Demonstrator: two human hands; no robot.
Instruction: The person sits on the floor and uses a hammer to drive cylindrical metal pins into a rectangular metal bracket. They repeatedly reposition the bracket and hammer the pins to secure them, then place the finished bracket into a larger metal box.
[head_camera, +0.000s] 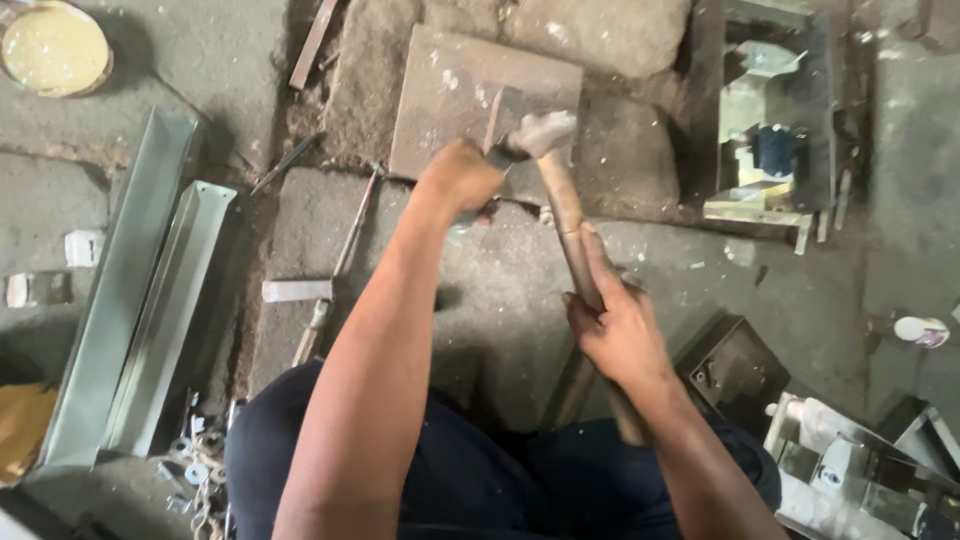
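Hammer (565, 205) is gripped at mid-handle by right hand (620, 330), fingers clenched round the wood. Its long axis runs away from the body; the head points left onto the steel plate (445, 90). Left hand (458, 180) is closed on a small metal piece at the plate's near edge, touching the hammer head. Judged best: short square blows, fingers kept clear of the head.

A round tin of pale paint (55, 47) is sitting at upper left; long grey metal channels (130, 300) are lying down the left; a shiny metal box (765, 130) is standing upper right.
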